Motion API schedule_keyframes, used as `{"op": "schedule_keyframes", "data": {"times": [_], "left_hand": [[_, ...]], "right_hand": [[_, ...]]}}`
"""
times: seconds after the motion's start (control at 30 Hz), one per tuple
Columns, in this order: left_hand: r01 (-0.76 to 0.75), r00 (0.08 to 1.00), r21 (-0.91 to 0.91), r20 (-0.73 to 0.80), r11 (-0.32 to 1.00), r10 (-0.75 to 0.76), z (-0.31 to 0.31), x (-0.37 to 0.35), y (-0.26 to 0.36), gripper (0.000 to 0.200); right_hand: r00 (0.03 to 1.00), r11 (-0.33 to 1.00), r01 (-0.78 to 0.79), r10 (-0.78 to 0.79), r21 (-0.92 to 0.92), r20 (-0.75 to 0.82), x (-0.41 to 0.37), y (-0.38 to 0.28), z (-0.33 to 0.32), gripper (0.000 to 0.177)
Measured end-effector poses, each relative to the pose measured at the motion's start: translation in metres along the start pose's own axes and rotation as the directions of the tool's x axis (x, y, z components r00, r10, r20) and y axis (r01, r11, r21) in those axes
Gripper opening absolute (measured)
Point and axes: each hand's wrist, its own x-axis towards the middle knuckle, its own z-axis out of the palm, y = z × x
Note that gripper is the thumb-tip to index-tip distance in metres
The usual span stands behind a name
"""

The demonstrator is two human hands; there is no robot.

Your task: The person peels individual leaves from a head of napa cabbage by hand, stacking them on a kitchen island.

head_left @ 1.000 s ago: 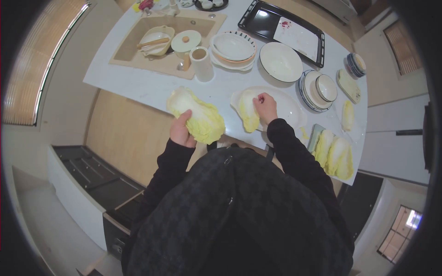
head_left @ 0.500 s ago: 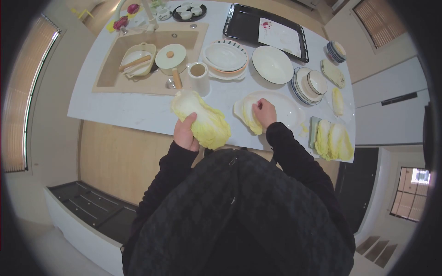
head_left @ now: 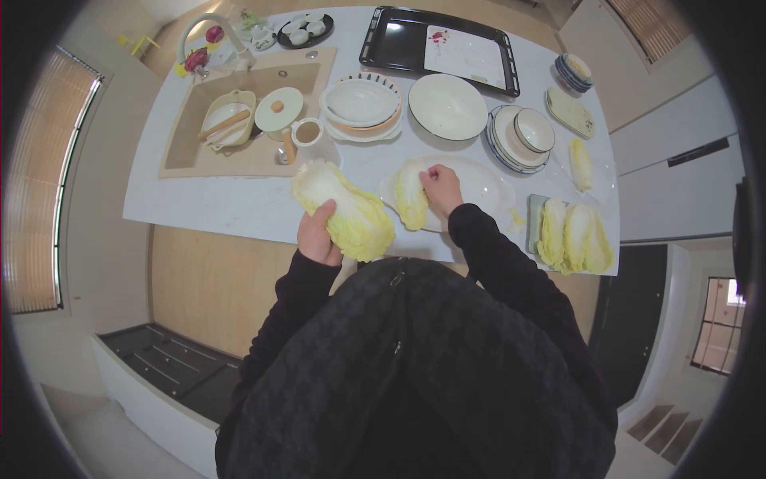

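My left hand (head_left: 319, 233) is closed on a large napa cabbage leaf (head_left: 345, 214), pale at the stem and yellow-green at the frilled edge, held up at the counter's near edge. On the left end of a white oval dish (head_left: 485, 190) sits a smaller cabbage leaf (head_left: 411, 195). My right hand (head_left: 444, 189) pinches that leaf's right edge over the dish, its fingertips partly hidden. To the right, several cabbage leaves (head_left: 573, 238) lie side by side on a grey-green board (head_left: 536, 214). Another yellow leaf (head_left: 581, 164) lies farther back.
A sink (head_left: 187, 156) on the left holds a square dish (head_left: 230, 121) and a lidded pan (head_left: 279, 108). A white jug (head_left: 311, 142), stacked oval dishes (head_left: 363, 104), a large bowl (head_left: 448, 108), stacked plates (head_left: 511, 132) and a black tray (head_left: 391, 56) stand behind my hands.
The whole view has shifted, so the counter items appear farther left. Both hands keep their hold on the same leaves, with little movement relative to the dish.
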Motion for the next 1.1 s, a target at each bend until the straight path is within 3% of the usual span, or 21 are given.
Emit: {"op": "schedule_keyframes", "data": {"times": [0.17, 0.3, 0.5, 0.6, 0.7, 0.8, 0.9, 1.0, 1.1], "left_hand": [[0.043, 0.999, 0.001, -0.006, 0.999, -0.043, 0.004, -0.002, -0.008, 0.055], [0.065, 0.997, 0.005, 0.046, 0.998, -0.065, 0.007, -0.003, -0.011, 0.059], [-0.017, 0.995, -0.212, 0.088, 0.977, 0.037, 0.032, -0.007, -0.019, 0.051], [0.009, 0.990, -0.240, 0.137, 0.971, 0.025, 0.036, -0.004, -0.027, 0.056], [-0.012, 0.990, -0.205, 0.132, 0.979, 0.039, 0.044, -0.004, -0.031, 0.055], [0.012, 0.991, -0.240, 0.130, 0.971, 0.020, 0.044, -0.002, -0.036, 0.052], [0.033, 0.991, -0.247, 0.131, 0.968, 0.000, 0.047, -0.001, -0.038, 0.052], [0.083, 0.991, -0.255, 0.126, 0.963, -0.052, 0.046, -0.001, -0.037, 0.051], [0.069, 0.998, -0.193, 0.007, 0.979, -0.069, 0.030, 0.004, -0.038, 0.042]], "right_hand": [[0.996, 0.989, 0.041, -0.029, -0.143, 0.080, 0.000, 0.005, -0.002, 0.022], [0.995, 0.988, 0.067, -0.056, -0.141, 0.080, -0.015, -0.015, -0.024, 0.026], [0.921, 0.929, 0.363, -0.369, 0.065, 0.129, -0.063, -0.091, -0.068, 0.015], [0.813, 0.824, 0.567, -0.558, -0.007, 0.169, -0.085, -0.108, -0.062, 0.017], [0.781, 0.767, 0.618, -0.576, -0.169, 0.241, -0.094, -0.107, -0.059, 0.014], [0.728, 0.701, 0.686, -0.662, -0.198, 0.179, -0.098, -0.106, -0.063, 0.014], [0.678, 0.673, 0.734, -0.734, -0.091, 0.041, -0.104, -0.108, -0.066, 0.014], [0.745, 0.745, 0.665, -0.659, 0.050, -0.103, -0.103, -0.109, -0.074, 0.015], [0.828, 0.791, 0.547, -0.464, 0.273, -0.316, -0.086, -0.104, -0.093, 0.013]]}}
